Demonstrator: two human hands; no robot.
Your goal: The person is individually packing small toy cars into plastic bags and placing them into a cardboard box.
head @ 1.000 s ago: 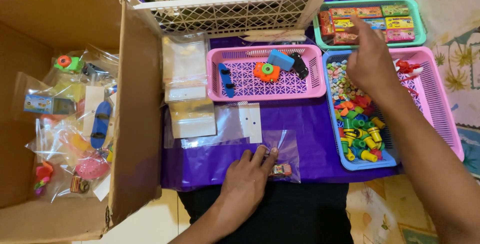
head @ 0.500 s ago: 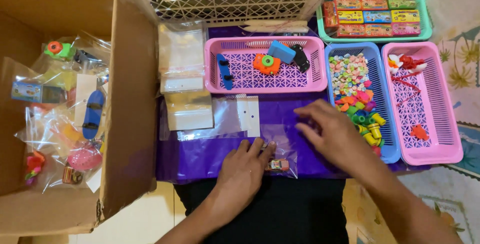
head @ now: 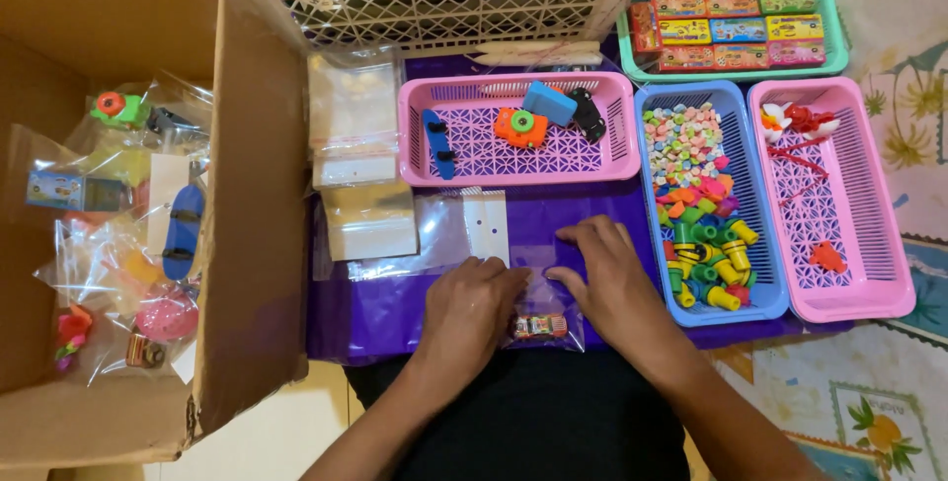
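Purple cloth (head: 395, 308) bears a started clear bag (head: 541, 315), both hands (head: 472, 305) (head: 604, 279) pinching its mouth, beside a box (head: 252, 244) of finished bags.

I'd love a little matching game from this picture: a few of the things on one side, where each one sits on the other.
Things:
1. orange toy camera
2. small clear plastic bag
3. red plastic fish
4. green toy camera

Places:
A. cardboard box
B. right-hand pink basket
C. between both hands
D. middle pink basket

Pairs: 1-D, 2-C, 3-B, 4-A
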